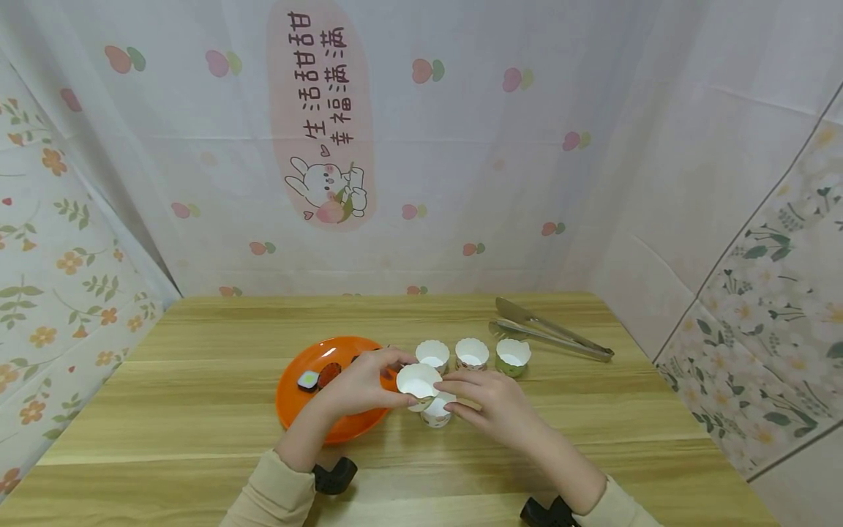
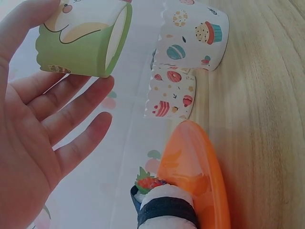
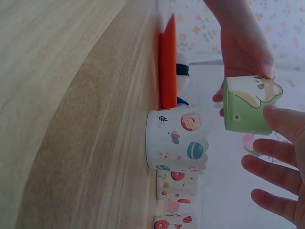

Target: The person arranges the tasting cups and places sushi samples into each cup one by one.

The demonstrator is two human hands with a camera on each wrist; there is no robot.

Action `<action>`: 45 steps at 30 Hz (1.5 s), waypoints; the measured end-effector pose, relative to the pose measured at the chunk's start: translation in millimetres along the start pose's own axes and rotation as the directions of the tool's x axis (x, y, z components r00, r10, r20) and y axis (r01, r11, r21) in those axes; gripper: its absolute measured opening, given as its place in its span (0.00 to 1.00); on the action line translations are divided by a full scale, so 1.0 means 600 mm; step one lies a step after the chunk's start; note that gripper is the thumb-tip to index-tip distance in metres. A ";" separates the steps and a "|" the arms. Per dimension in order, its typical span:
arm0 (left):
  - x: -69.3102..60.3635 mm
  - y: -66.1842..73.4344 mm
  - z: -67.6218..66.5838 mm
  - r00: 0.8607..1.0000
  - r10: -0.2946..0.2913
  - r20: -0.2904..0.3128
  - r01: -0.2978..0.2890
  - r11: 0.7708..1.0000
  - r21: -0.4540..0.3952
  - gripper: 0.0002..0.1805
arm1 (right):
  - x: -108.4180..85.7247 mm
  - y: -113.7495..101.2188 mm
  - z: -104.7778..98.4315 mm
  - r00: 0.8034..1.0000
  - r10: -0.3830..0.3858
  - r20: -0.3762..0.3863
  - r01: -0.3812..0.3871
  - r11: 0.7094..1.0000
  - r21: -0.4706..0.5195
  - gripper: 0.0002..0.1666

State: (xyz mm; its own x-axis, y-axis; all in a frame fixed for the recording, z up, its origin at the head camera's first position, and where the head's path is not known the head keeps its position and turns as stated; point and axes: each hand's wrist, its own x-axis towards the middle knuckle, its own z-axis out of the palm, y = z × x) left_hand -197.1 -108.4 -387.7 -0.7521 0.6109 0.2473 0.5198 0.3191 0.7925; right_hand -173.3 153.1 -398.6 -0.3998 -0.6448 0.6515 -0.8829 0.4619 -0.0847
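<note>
My left hand (image 1: 358, 384) (image 2: 47, 114) (image 3: 243, 45) pinches a green and white paper cup (image 1: 418, 380) (image 2: 86, 43) (image 3: 245, 107) with an animal picture, raised above the table. Beside that cup is my right hand (image 1: 497, 410) (image 3: 286, 162); in the right wrist view one digit touches its side and the other fingers are spread, holding nothing. Just below the raised cup stands a white patterned cup (image 1: 437, 416) (image 2: 195, 38) (image 3: 176, 138), partly hidden in the head view.
An orange plate (image 1: 296, 421) (image 2: 190, 167) (image 3: 167, 67) with sushi pieces (image 1: 308, 380) lies at the left. Behind the hands three cups stand in a row: two patterned (image 1: 432, 353) (image 1: 472, 353) and one green (image 1: 513, 356). Metal tongs (image 1: 560, 337) lie at the back right.
</note>
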 end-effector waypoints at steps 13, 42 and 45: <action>0.001 0.007 0.004 1.000 -0.007 0.005 0.007 1.000 -0.012 0.24 | -0.001 -0.002 0.004 0.999 -0.021 -0.026 0.020 1.000 -0.022 0.16; 0.003 0.011 0.008 1.000 0.003 0.013 -0.003 0.999 0.044 0.26 | 0.001 -0.007 0.004 0.994 -0.024 -0.107 0.022 1.000 -0.022 0.06; 0.004 0.010 0.008 1.000 0.016 0.012 -0.017 0.999 0.045 0.26 | 0.000 -0.006 0.005 0.994 -0.022 -0.108 0.019 0.999 -0.027 0.06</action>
State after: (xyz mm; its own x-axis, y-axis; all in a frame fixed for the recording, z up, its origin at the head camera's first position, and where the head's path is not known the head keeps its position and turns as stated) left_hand -193.7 -101.8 -385.0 -0.7385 0.6249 0.2531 0.5498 0.3409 0.7625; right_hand -170.9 149.8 -400.7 -0.3510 -0.5851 0.7311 -0.8834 0.4658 -0.0514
